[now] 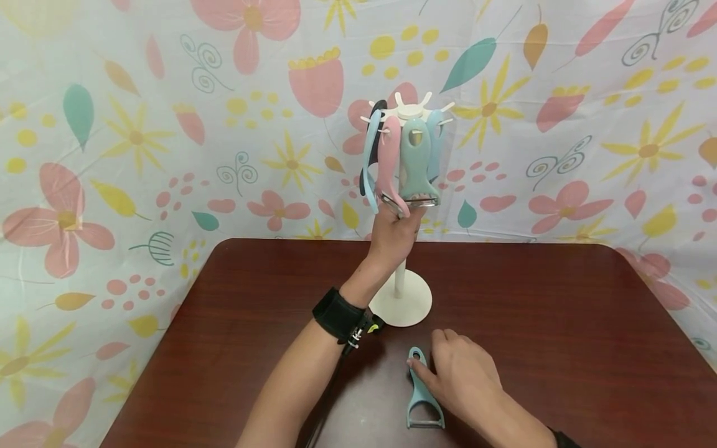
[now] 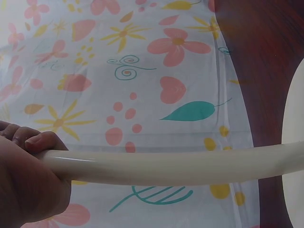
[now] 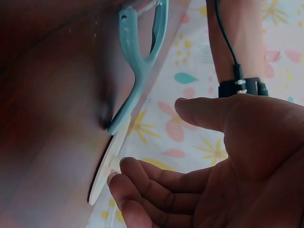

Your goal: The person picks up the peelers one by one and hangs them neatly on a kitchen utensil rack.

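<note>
A white stand (image 1: 400, 305) with a round base holds several peelers on its spoked top. My left hand (image 1: 392, 233) grips its pole just below them; the left wrist view shows fingers wrapped round the pole (image 2: 166, 167). Among the hanging peelers are a pink one (image 1: 388, 158), a green one (image 1: 416, 165) and a light blue one (image 1: 435, 146). Another blue peeler (image 1: 421, 393) lies on the table, blade end toward me. Beside its handle is my right hand (image 1: 467, 373). In the right wrist view that hand's fingers are loosely bent, apart from the peeler.
The dark red-brown table (image 1: 560, 330) has rounded far corners. Behind it hangs a floral cloth (image 1: 134, 186). A black band (image 1: 338, 315) with a cable is strapped on my left wrist.
</note>
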A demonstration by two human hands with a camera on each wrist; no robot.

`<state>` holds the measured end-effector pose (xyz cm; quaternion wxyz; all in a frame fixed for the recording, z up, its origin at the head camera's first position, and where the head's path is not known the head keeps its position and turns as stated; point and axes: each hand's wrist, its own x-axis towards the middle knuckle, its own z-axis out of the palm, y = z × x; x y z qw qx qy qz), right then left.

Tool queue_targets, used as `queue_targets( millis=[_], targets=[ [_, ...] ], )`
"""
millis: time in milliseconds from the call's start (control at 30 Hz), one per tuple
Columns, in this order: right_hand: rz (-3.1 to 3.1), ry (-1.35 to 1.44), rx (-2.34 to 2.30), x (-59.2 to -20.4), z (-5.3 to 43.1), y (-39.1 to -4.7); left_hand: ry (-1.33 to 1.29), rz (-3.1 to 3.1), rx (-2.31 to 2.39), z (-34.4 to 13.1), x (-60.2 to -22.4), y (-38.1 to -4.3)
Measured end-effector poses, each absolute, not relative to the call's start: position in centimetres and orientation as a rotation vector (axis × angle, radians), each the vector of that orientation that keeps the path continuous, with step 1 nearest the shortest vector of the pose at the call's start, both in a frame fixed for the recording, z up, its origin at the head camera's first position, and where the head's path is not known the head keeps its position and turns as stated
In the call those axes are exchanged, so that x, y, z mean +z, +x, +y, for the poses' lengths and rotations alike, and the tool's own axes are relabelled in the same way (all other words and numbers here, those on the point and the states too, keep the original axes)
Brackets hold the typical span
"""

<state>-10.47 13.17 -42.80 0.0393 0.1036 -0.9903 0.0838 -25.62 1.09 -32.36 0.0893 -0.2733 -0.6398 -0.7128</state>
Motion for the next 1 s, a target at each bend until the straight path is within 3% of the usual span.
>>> queue_targets(
  millis=[1000],
  targets=[
    [-3.293,0.193,0.198,-44.3,11.8,-10.5,-0.83,-1.854,-2.12,1.6,-34.7,-27.6]
  ],
)
